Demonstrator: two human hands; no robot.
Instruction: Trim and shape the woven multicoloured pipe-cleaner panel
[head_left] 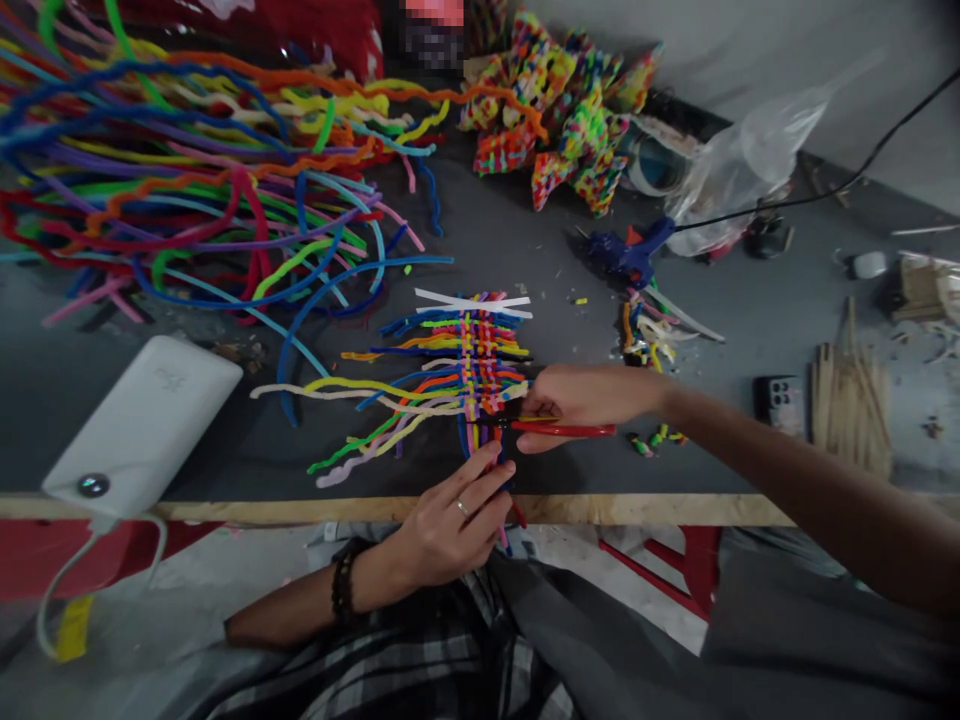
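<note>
On the dark table lies a woven strip of coloured pipe cleaners (480,350), with uneven loose ends sticking out on both sides. White strips (472,302) cross its far end. My right hand (570,400) is closed on pliers (562,430) with red and yellow handles, their dark tip reaching the near edge of the weave. Whether the jaws grip a strand is too small to tell. Below them, my left hand (457,515) pinches the lengthwise pipe cleaner ends, which hang past the table edge. Part of these ends is hidden behind the fingers.
Loose pipe cleaners (225,180) pile up at the left, above a white power bank (142,425). Woven colourful star shapes (555,110) stand at the back. To the right are a blue glue gun (630,252), pipe cleaner scraps (649,335) and wooden sticks (849,410).
</note>
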